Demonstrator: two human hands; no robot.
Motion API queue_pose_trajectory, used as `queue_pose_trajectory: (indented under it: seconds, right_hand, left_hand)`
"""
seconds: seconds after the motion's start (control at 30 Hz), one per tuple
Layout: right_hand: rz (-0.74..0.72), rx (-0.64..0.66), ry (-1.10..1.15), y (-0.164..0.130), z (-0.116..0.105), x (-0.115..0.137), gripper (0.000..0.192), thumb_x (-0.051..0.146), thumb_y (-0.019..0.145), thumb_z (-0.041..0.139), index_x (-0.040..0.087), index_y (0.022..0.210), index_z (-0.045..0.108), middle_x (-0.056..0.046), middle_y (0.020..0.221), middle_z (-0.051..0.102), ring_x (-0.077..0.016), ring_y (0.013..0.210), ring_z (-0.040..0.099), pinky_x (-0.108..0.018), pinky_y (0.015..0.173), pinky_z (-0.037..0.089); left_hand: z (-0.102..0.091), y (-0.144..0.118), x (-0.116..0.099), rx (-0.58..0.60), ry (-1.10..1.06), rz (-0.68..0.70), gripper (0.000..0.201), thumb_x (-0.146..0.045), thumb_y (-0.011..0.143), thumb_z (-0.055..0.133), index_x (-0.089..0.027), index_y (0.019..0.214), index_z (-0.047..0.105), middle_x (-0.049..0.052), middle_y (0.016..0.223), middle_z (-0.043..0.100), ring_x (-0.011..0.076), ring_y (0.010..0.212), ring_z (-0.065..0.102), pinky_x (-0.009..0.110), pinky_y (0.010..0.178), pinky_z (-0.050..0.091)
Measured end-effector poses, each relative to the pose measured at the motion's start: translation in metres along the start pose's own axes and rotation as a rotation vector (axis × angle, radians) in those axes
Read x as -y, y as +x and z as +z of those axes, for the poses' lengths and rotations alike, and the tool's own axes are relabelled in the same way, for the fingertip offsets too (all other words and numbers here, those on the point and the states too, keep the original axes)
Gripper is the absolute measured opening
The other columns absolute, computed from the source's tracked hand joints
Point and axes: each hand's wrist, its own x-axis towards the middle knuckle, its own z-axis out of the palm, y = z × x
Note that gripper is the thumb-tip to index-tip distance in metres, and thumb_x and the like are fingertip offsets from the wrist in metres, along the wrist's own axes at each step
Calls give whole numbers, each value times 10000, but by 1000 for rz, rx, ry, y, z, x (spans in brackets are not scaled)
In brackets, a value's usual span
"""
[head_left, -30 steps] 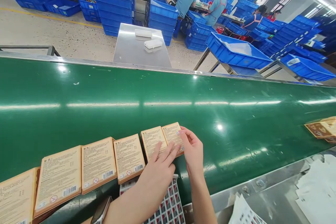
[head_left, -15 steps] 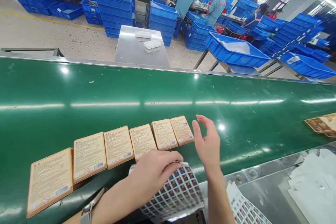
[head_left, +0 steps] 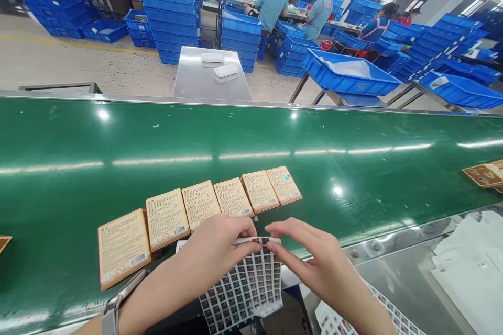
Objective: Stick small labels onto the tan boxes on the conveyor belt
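My left hand (head_left: 223,241) grips the top edge of a sticker sheet (head_left: 245,288), a white grid of small dark red and blue labels that bends down toward me. The thumb and forefinger of my right hand (head_left: 310,251) meet the sheet's top right edge; whether a single sticker is between them is too small to tell. Just beyond my hands, a slanting row of several tan printed boxes (head_left: 200,201) lies on the green conveyor belt (head_left: 220,131). The rightmost box (head_left: 285,186) bears a small coloured sticker (head_left: 286,176) near its upper right corner.
More sticker sheets (head_left: 334,319) lie under my right forearm. White sheets (head_left: 471,267) rest on the metal ledge at right. Brown packages (head_left: 485,174) sit on the belt's far right. Beyond it stand a metal table (head_left: 192,78), blue crates (head_left: 168,21) and several seated people (head_left: 272,5).
My right hand has come from beside the rightmost box down to the sheet's edge. The belt and boxes have moved right. Another box's corner has appeared at the left edge.
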Motion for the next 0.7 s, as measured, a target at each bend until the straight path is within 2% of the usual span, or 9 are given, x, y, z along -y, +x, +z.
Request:
queue_pose_trajectory:
  seconds: [0.13, 0.2, 0.23, 0.3, 0.37, 0.43, 0.5, 0.57, 0.7]
  right_hand:
    - [-249, -159, -270, -1, 3, 4, 213, 97, 946, 563, 247, 1035, 686, -67, 1091, 721, -231, 1067, 671, -462, 1032, 466]
    - [-272, -253, -265, 0, 4, -2, 213, 77, 922, 586, 242, 987, 704, -75, 1122, 714, -250, 1112, 655, -475, 1012, 474]
    - [-219, -296, -193, 2, 5, -8, 175, 102, 913, 609, 239, 941, 713, -71, 1078, 719, -245, 1059, 671, -448, 949, 513]
    - [39, -402, 81, 8, 7, -28, 74, 217, 905, 653, 231, 863, 712, -38, 856, 708, -190, 777, 689, -339, 693, 573]
    - [391, -505, 437, 19, 11, -54, 150, 359, 865, 699, 210, 850, 705, 18, 642, 623, -122, 484, 565, -241, 413, 472]
    - [643, -560, 733, 33, 17, -78, 311, 457, 749, 786, 171, 843, 705, 40, 574, 596, -82, 367, 463, -205, 304, 375]
    - [742, -583, 875, 45, 22, -95, 415, 475, 612, 864, 140, 796, 704, 20, 588, 636, -74, 360, 481, -197, 306, 402]
    - [764, -618, 893, 52, 25, -103, 442, 466, 547, 892, 133, 757, 692, 2, 602, 667, -81, 375, 524, -197, 337, 452]
    - [766, -662, 844, 53, 23, -106, 423, 453, 577, 876, 135, 778, 683, 3, 608, 684, -82, 366, 545, -190, 348, 468]
  left_hand:
    - [-2, 6, -3, 28, 0, -32, 173, -334, 900, 620, -203, 811, 691, -19, 679, 651, 153, 640, 578, 238, 567, 336]
    - [-2, 11, -1, 51, -5, -62, 187, -345, 912, 607, -203, 825, 691, -17, 690, 663, 162, 651, 597, 246, 569, 364]
    - [-1, 13, 1, 50, 2, -63, 189, -352, 916, 606, -203, 832, 687, -14, 706, 673, 170, 671, 613, 254, 580, 391]
    - [6, 19, 7, 10, 50, 11, 164, -334, 916, 624, -202, 834, 676, 12, 863, 726, 203, 829, 663, 295, 693, 478]
    - [20, 27, 14, -49, 144, 175, 124, -285, 906, 652, -193, 823, 663, 56, 1216, 696, 262, 1161, 616, 397, 954, 484]
    - [39, 36, 20, -78, 252, 334, 115, -256, 888, 677, -177, 806, 657, 76, 1496, 510, 308, 1415, 415, 486, 1154, 339]
    - [59, 46, 23, -68, 358, 395, 120, -254, 869, 697, -156, 806, 668, 119, 1566, 413, 326, 1474, 323, 506, 1207, 263]
    - [74, 55, 22, -50, 453, 400, 121, -242, 832, 727, -128, 819, 688, 182, 1548, 419, 333, 1463, 347, 490, 1211, 263]
    - [90, 65, 14, -48, 583, 418, 159, -204, 784, 737, -72, 871, 722, 256, 1514, 429, 349, 1451, 365, 478, 1222, 229]
